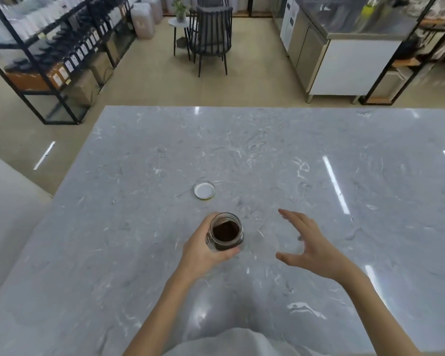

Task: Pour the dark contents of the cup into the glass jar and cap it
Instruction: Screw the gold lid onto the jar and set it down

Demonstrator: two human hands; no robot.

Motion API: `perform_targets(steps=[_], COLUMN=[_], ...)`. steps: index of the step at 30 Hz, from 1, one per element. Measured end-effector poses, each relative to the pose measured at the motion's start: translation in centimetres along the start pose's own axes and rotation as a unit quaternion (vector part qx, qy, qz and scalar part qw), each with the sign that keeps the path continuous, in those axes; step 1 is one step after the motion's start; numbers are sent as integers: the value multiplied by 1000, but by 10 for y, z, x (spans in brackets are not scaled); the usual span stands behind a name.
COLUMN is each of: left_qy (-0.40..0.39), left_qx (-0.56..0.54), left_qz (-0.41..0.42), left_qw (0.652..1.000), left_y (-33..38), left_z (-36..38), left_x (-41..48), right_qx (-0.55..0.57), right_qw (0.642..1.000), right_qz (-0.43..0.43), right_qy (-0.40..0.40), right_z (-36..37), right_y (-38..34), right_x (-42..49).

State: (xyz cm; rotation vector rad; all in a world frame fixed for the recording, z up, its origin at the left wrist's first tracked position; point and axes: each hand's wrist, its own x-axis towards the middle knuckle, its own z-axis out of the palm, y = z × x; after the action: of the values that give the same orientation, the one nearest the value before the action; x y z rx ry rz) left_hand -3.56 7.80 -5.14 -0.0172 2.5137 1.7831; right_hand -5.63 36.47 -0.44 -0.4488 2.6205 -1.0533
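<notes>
A glass jar (226, 232) stands upright on the grey marble table (267, 155), uncapped, with dark contents inside. My left hand (203, 249) is wrapped around its left and near side. The white round lid (204, 190) lies flat on the table just beyond the jar, apart from it. To the right of the jar, my right hand (310, 244) hovers with fingers and thumb spread in a curve. Faint glints show between that hand and the jar; whether they are a clear cup I cannot tell.
The table's left edge runs diagonally past my left arm, with floor beyond. Across the floor stand black shelves of bottles (62, 52) at the left, a dark chair (211, 34) at the middle and a steel counter (344, 47) at the right.
</notes>
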Motion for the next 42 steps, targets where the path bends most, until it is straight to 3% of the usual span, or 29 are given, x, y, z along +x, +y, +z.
perform_targets(steps=[15, 23, 27, 29, 31, 32, 34, 37, 42], left_qy=[-78, -130, -108, -80, -32, 2, 71, 102, 103], left_qx=[78, 107, 95, 88, 76, 61, 29, 3, -55], left_qz=[-46, -48, -50, -54, -65, -72, -91, -116, -138], left_qw=[993, 985, 988, 991, 994, 996, 993, 988, 983], left_y=[-33, -41, -45, -48, -47, -46, -43, -42, -40], left_z=[-7, -21, -30, -32, -30, -26, -16, -2, 10], left_x=[5, 20, 19, 12, 1, -5, -19, -37, -63], right_qx=[-20, -102, -165, -116, 47, 141, 278, 359, 404], right_qw=[998, 994, 985, 991, 986, 976, 955, 913, 888], right_qz=[5, -14, -4, -38, -32, -1, 78, 179, 184], right_qy=[-58, -40, -38, 51, 156, 163, 73, -77, -118], right_z=[23, 24, 20, 24, 39, 50, 76, 108, 129], right_y=[21, 20, 9, -9, -35, -49, -72, -92, -97], right_x=[5, 17, 10, 0, -11, -15, -15, -8, 3])
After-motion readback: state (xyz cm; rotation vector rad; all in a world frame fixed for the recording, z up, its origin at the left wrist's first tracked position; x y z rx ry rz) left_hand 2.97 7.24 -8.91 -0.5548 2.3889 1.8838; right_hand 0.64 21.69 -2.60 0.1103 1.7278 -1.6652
